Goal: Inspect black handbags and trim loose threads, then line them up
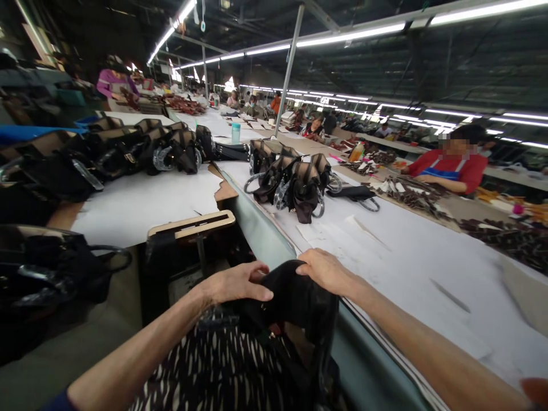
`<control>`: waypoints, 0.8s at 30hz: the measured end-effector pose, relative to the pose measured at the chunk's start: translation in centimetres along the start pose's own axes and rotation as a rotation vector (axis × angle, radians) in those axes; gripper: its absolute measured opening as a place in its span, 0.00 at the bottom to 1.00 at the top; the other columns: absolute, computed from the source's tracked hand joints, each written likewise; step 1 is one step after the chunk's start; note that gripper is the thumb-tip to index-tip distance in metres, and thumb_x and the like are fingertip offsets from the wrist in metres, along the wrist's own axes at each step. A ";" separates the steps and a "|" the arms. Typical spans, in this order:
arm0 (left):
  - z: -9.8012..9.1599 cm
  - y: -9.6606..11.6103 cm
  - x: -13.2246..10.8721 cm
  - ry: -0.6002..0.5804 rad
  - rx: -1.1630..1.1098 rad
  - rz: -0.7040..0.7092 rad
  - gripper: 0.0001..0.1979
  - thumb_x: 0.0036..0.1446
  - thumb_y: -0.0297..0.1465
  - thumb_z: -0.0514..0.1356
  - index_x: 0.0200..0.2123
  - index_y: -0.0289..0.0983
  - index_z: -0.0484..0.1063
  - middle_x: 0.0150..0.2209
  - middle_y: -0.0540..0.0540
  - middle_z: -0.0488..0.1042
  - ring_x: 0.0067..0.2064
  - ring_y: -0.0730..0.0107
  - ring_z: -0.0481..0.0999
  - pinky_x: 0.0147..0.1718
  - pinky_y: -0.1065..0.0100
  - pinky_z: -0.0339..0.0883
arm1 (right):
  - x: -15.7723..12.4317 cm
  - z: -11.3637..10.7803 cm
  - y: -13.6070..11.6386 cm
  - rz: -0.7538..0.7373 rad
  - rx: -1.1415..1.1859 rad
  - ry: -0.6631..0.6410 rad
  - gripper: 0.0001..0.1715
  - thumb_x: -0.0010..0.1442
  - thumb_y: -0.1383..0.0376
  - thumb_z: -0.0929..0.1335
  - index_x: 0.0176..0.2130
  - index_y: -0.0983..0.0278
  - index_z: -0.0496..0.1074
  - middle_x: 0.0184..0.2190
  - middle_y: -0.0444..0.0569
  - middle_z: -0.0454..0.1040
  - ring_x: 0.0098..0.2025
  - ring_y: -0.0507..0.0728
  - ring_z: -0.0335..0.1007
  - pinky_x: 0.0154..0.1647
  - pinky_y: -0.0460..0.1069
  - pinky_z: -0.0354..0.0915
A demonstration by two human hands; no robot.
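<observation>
A black handbag (295, 299) stands upright in front of me, its mouth open and its inside facing me. My right hand (323, 269) pinches the far top rim between thumb and fingers. On the near left side, my left hand (237, 283) touches the bag, thumb and fingers apart at the rim's left end. Small metal fittings show on the inner wall. Clear plastic wrap (217, 318) lies by the bag's left side, below my left wrist. Patterned black-and-cream cloth (214, 368) covers my lap beneath it.
Several black handbags (295, 182) stand on the white table (363, 245), and more (141, 148) crowd the left table. A machine with a pale slotted top (192, 224) sits left of my hands. A person in red (454, 165) works at the right; another in purple (115, 83) stands far left.
</observation>
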State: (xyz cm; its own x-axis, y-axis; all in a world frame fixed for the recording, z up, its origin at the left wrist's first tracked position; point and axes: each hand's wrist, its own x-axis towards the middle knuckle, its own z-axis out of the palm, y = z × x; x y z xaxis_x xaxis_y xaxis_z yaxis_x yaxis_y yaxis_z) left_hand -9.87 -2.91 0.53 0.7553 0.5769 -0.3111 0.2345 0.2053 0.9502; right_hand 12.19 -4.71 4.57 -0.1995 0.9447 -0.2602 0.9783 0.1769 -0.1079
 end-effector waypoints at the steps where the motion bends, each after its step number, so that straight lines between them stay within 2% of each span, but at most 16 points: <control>1: -0.4 -0.4 -0.6 0.042 0.044 0.007 0.28 0.41 0.33 0.65 0.48 0.35 0.65 0.43 0.44 0.72 0.45 0.61 0.70 0.42 0.66 0.62 | 0.2 -0.2 0.1 0.002 0.005 -0.003 0.10 0.55 0.63 0.63 0.26 0.65 0.69 0.28 0.49 0.70 0.34 0.56 0.66 0.31 0.46 0.54; 4: -1.0 -2.1 -1.3 0.143 0.085 0.035 0.21 0.40 0.31 0.64 0.42 0.34 0.71 0.39 0.47 0.74 0.42 0.64 0.71 0.41 0.69 0.62 | 0.4 -0.5 0.0 -0.006 0.017 -0.015 0.10 0.54 0.64 0.63 0.24 0.65 0.67 0.25 0.46 0.67 0.31 0.54 0.64 0.29 0.45 0.53; 8: -2.0 -3.4 0.0 0.119 0.012 0.016 0.18 0.38 0.29 0.63 0.37 0.34 0.74 0.28 0.50 0.74 0.28 0.72 0.70 0.28 0.73 0.63 | -0.2 -1.4 -0.2 -0.018 0.021 -0.039 0.11 0.53 0.64 0.63 0.22 0.64 0.65 0.22 0.43 0.64 0.28 0.52 0.62 0.27 0.44 0.51; 12: -3.2 -2.5 1.4 0.047 -0.003 0.041 0.16 0.35 0.26 0.62 0.33 0.32 0.74 0.22 0.51 0.70 0.21 0.76 0.65 0.20 0.75 0.58 | -1.7 -3.0 -0.2 -0.048 0.030 -0.027 0.12 0.55 0.63 0.61 0.22 0.64 0.64 0.21 0.42 0.64 0.27 0.51 0.61 0.26 0.45 0.51; 15: -3.6 -1.3 1.3 -0.007 0.009 0.083 0.11 0.35 0.26 0.61 0.29 0.30 0.75 0.19 0.52 0.67 0.19 0.78 0.62 0.18 0.76 0.55 | -3.4 -3.3 0.1 -0.019 0.122 -0.048 0.12 0.55 0.62 0.60 0.23 0.63 0.62 0.21 0.41 0.63 0.25 0.51 0.60 0.24 0.44 0.51; 19: -2.7 -0.7 0.1 -0.104 -0.050 0.058 0.11 0.36 0.27 0.61 0.28 0.30 0.75 0.20 0.51 0.68 0.21 0.76 0.63 0.20 0.75 0.57 | -5.9 -2.1 0.7 0.078 0.273 -0.120 0.10 0.53 0.62 0.62 0.23 0.62 0.60 0.19 0.38 0.59 0.23 0.49 0.56 0.21 0.42 0.49; 22: -1.4 -1.3 -0.5 -0.175 -0.095 -0.026 0.11 0.35 0.26 0.62 0.28 0.31 0.74 0.22 0.51 0.69 0.23 0.74 0.66 0.21 0.74 0.60 | -7.7 -0.6 0.8 0.115 0.356 -0.159 0.10 0.51 0.62 0.64 0.23 0.62 0.59 0.19 0.38 0.56 0.22 0.48 0.54 0.20 0.42 0.47; 24: -0.4 -2.2 -0.5 -0.196 -0.083 -0.081 0.10 0.36 0.27 0.61 0.28 0.32 0.73 0.22 0.51 0.69 0.22 0.74 0.65 0.21 0.74 0.59 | -8.6 0.4 0.8 0.132 0.429 -0.234 0.11 0.50 0.61 0.65 0.22 0.63 0.59 0.18 0.37 0.54 0.21 0.48 0.52 0.18 0.42 0.46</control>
State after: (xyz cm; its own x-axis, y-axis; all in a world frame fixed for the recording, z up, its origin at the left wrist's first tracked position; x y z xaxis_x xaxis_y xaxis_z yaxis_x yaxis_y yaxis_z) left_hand -11.02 -3.37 -1.43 0.8425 0.3927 -0.3687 0.2542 0.3135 0.9149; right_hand 14.72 -12.81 6.36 -0.1310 0.8556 -0.5007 0.8945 -0.1157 -0.4318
